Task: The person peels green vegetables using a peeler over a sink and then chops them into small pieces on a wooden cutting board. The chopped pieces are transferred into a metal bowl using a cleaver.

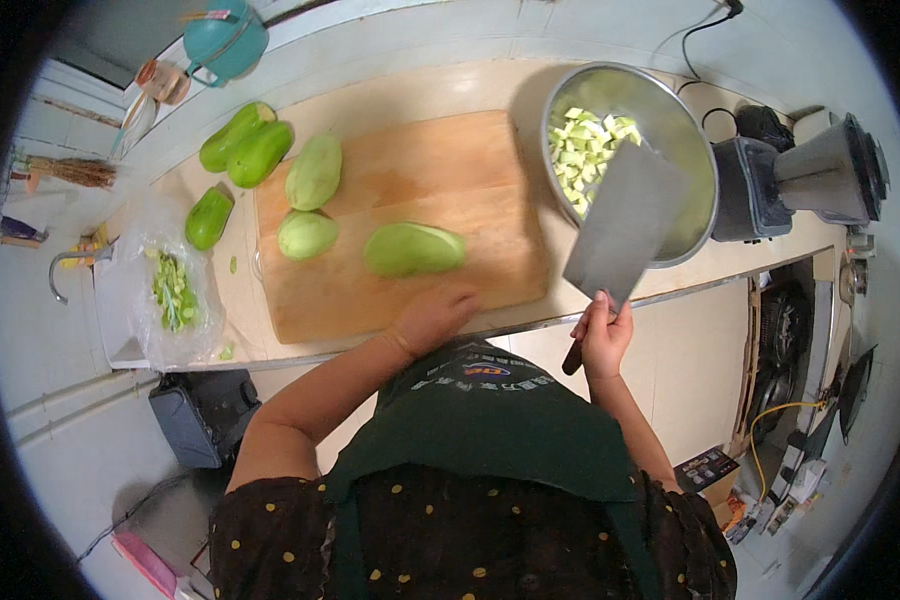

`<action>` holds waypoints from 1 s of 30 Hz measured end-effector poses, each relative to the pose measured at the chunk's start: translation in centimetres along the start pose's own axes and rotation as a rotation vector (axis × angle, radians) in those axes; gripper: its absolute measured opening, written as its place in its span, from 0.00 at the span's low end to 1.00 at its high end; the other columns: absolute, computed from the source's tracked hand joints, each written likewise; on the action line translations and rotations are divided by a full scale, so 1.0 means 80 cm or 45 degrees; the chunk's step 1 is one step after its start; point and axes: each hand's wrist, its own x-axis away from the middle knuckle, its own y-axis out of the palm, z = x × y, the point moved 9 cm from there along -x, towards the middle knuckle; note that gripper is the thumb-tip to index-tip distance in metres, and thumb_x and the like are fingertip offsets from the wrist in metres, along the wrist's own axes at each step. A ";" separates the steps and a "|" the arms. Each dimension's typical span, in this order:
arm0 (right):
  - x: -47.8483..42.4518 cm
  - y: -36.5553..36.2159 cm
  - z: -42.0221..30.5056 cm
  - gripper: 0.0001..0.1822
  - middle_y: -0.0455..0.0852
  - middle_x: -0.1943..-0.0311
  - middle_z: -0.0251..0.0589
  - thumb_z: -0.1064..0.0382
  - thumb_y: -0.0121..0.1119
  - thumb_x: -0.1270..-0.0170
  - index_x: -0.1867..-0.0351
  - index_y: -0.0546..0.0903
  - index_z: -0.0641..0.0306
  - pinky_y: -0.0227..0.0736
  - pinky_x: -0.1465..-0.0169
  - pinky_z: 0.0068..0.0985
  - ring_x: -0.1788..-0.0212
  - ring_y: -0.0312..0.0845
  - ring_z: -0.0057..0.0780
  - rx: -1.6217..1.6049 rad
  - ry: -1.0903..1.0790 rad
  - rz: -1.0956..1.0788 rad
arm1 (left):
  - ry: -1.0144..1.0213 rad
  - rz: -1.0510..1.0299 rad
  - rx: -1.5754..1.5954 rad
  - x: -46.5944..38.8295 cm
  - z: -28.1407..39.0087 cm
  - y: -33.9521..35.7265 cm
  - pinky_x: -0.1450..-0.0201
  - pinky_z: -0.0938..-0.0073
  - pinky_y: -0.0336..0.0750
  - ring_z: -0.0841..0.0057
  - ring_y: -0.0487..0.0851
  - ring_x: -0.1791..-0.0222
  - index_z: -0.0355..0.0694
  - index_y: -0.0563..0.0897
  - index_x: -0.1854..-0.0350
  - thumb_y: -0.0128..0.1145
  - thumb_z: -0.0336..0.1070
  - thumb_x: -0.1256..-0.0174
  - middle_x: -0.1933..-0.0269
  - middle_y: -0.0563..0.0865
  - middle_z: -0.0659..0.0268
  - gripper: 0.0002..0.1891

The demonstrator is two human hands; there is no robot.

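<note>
My right hand [606, 334] grips the handle of a cleaver [626, 225]. Its broad blade is held over the near side of a large metal bowl [682, 180], hiding part of the rim. Pale green diced pieces [585, 146] lie inside the bowl. Blurred by motion, my left hand [439, 315] hovers at the front part of a wooden cutting board [435, 165], with nothing visible in it. Just beyond it lies a peeled green gourd or squash [414, 249]. Two more peeled ones, a long one [315, 172] and a rounder one [307, 235], rest at the board's left.
Unpeeled green gourds [261, 154] lie left of and behind the board. A clear plastic bag [172, 292] holds green peelings near the sink faucet [64, 274]. A blender [757, 187] stands right of the bowl. The counter edge [540, 324] runs before me.
</note>
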 end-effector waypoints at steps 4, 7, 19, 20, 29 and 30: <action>-0.010 -0.035 -0.047 0.08 0.73 0.82 0.32 0.61 0.50 0.19 0.56 0.70 0.63 0.70 0.79 0.22 0.84 0.68 0.18 -0.069 -0.279 0.208 | 0.294 0.474 0.050 -0.161 0.092 -0.088 0.47 0.63 0.82 0.60 0.84 0.47 0.45 0.83 0.42 0.66 0.37 0.36 0.44 0.84 0.60 0.19; -0.015 -0.060 -0.068 0.09 0.72 0.81 0.33 0.59 0.51 0.19 0.58 0.68 0.61 0.70 0.78 0.22 0.84 0.67 0.19 -0.069 -0.324 0.314 | 0.232 0.470 0.108 -0.211 0.117 -0.126 0.43 0.61 0.80 0.58 0.82 0.43 0.44 0.81 0.38 0.67 0.40 0.35 0.40 0.82 0.57 0.23; 0.001 -0.029 -0.001 0.08 0.75 0.83 0.31 0.63 0.55 0.21 0.56 0.74 0.67 0.70 0.80 0.21 0.85 0.70 0.17 0.066 -0.123 0.037 | -0.685 -0.238 -0.565 0.002 -0.148 -0.064 0.35 0.39 0.71 0.53 0.70 0.29 0.55 0.67 0.26 0.82 0.48 0.60 0.28 0.72 0.61 0.53; 0.000 -0.018 0.013 0.08 0.74 0.83 0.30 0.63 0.55 0.22 0.54 0.75 0.67 0.69 0.80 0.20 0.85 0.70 0.16 0.079 -0.087 -0.001 | -0.685 -0.270 -0.482 0.005 -0.160 -0.060 0.36 0.37 0.72 0.53 0.71 0.30 0.55 0.67 0.27 0.82 0.47 0.61 0.29 0.73 0.62 0.52; -0.018 0.100 0.039 0.08 0.76 0.83 0.32 0.63 0.60 0.25 0.54 0.81 0.66 0.69 0.77 0.24 0.83 0.71 0.19 0.477 -0.146 -0.403 | -0.594 -0.311 -0.360 -0.011 -0.170 -0.058 0.39 0.45 0.76 0.53 0.74 0.33 0.56 0.71 0.30 0.83 0.46 0.61 0.32 0.75 0.64 0.49; -0.022 0.112 0.042 0.09 0.77 0.83 0.35 0.63 0.61 0.26 0.53 0.81 0.66 0.70 0.76 0.27 0.84 0.73 0.24 0.627 -0.226 -0.424 | -0.587 -0.339 -0.375 -0.011 -0.167 -0.061 0.39 0.45 0.77 0.53 0.74 0.33 0.55 0.71 0.30 0.82 0.47 0.61 0.33 0.76 0.64 0.49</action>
